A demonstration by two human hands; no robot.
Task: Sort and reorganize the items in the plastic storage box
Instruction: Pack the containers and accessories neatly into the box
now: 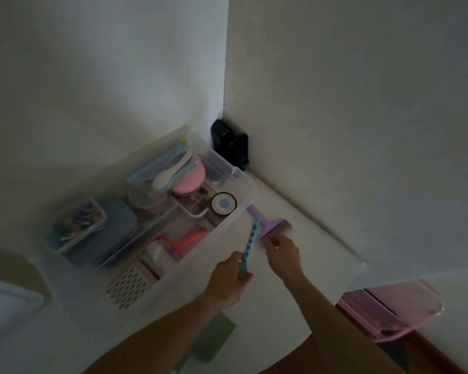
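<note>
A clear plastic storage box stands on a white surface in a wall corner. Inside it lie a pink bowl with pale spoons, a round black-rimmed tin, a red tool, a white lattice grater and a grey-lidded container. Just right of the box, my left hand is shut on a teal utensil with holes. My right hand touches the head of a purple scraper-like tool lying on the surface; its grip is unclear.
A black object sits in the corner behind the box. A pink plastic lid or tray hangs over the surface edge at right. A green flat item lies near the front. A white tray is at left.
</note>
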